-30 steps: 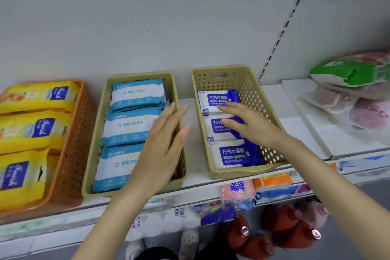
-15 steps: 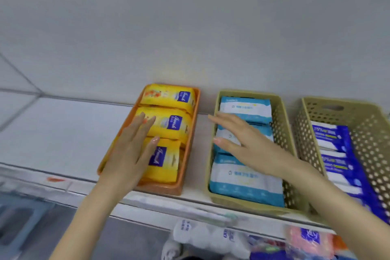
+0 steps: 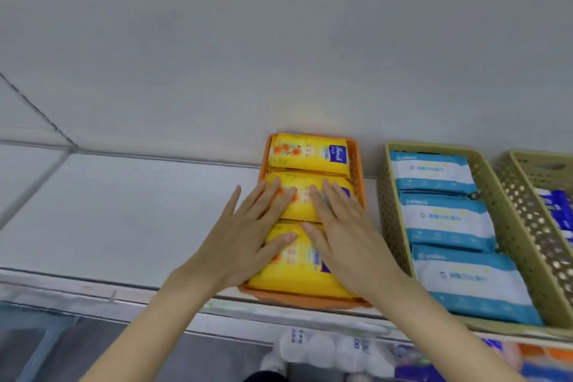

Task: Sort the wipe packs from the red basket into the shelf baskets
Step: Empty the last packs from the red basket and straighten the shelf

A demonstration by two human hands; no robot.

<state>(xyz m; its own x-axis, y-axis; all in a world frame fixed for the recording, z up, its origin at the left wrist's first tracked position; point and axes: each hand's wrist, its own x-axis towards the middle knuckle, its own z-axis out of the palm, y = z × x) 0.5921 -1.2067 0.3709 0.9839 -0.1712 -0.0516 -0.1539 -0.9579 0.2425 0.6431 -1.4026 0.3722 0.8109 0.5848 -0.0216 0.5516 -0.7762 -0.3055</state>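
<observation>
An orange shelf basket (image 3: 359, 164) holds three yellow wipe packs (image 3: 308, 153) in a row. My left hand (image 3: 248, 232) and my right hand (image 3: 344, 232) lie flat on the middle and front yellow packs, fingers straight and spread, side by side. To the right, an olive basket (image 3: 390, 214) carries three blue-and-white wipe packs (image 3: 446, 222). At the far right edge a second olive basket (image 3: 539, 170) shows dark blue packs (image 3: 561, 211). The red basket is out of view.
The white shelf (image 3: 130, 211) stretches bare to the left of the orange basket. A grey back wall rises behind. Below the shelf edge, white bottles (image 3: 322, 350) and colourful packs sit on a lower level.
My right hand has moved left from the blue-and-white packs onto the yellow packs. My left hand has slid further onto them. The view has shifted left.
</observation>
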